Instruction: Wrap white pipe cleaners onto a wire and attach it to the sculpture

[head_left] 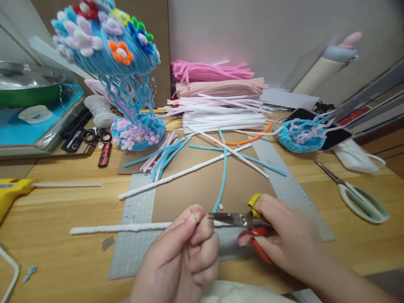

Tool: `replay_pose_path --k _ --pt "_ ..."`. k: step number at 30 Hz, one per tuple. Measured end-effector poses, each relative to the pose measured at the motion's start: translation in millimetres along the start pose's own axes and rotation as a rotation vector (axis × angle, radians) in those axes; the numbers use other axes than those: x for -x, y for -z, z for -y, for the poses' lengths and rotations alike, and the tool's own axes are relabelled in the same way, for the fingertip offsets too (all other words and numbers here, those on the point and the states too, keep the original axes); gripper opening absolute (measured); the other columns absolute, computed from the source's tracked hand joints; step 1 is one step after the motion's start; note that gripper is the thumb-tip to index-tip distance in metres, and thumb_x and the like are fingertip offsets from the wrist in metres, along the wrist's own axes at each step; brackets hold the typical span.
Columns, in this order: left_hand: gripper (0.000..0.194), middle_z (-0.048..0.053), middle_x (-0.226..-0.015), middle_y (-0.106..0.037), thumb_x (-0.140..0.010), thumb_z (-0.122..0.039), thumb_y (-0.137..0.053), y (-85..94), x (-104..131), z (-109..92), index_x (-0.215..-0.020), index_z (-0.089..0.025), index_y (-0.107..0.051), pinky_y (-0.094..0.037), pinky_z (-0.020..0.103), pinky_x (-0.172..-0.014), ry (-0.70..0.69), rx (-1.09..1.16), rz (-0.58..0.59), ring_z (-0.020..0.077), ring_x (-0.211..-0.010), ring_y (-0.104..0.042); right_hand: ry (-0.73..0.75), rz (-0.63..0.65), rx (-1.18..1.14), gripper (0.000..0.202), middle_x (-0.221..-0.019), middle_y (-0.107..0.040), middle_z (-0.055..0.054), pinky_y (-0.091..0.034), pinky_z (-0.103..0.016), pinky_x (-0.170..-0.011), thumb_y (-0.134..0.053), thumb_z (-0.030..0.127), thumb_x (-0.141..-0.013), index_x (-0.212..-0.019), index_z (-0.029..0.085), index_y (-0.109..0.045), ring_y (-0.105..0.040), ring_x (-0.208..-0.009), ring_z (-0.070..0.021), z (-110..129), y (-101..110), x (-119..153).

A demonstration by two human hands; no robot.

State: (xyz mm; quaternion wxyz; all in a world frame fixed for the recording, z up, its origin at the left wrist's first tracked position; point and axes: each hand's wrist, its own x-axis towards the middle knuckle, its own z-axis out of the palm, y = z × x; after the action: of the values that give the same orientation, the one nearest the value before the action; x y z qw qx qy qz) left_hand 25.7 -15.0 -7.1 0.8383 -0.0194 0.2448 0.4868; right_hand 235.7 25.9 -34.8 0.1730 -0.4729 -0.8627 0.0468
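Note:
My left hand (189,248) is closed in a pinch at the lower middle; what its fingertips hold is too small to make out. Just right of those fingertips is the tip of the scissors (232,219), whose handles are yellow and red. My right hand (284,235) grips them, fingers through the handles. A white pipe cleaner (120,228) lies across the mat behind my left hand. Farther back, another white pipe cleaner (176,174) and a blue one (224,168) cross on the brown board (189,198). A tiny white piece (221,206) lies near the blades.
Pipe cleaner bundles (221,88) are stacked at the back. A flowered blue jellyfish-like craft (126,54) stands back left. Green-handled scissors (360,202) and a blue woolly piece (299,134) lie right; a yellow glue gun (12,191) sits left.

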Motion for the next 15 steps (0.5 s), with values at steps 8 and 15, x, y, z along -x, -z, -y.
replay_pose_path --k 8,15 --pt "0.024 -0.007 -0.064 -0.033 -0.084 -0.028 -0.06 6.7 -2 0 -0.073 -0.015 -0.043 -0.013 0.018 -0.043 -0.02 -0.075 0.072 0.0025 -0.046 -0.021 -0.215 0.151 0.061 0.022 -0.097 -0.064 -0.007 -0.046 -0.034 -0.071 -0.053 0.035 -0.086 -0.101 0.021 -0.059 -0.06 -0.089 -0.0246 -50 -1 -16" --pt "0.022 -0.007 -0.064 -0.031 -0.083 -0.027 -0.061 6.5 -5 0 -0.073 -0.015 -0.045 -0.012 0.018 -0.045 -0.053 -0.103 0.029 0.0024 -0.047 -0.02 -0.463 0.013 0.139 0.027 -0.1 -0.065 -0.014 -0.047 -0.033 -0.072 -0.044 0.03 -0.089 -0.094 0.016 -0.066 -0.063 -0.09 -0.0239 -115 31 -10"
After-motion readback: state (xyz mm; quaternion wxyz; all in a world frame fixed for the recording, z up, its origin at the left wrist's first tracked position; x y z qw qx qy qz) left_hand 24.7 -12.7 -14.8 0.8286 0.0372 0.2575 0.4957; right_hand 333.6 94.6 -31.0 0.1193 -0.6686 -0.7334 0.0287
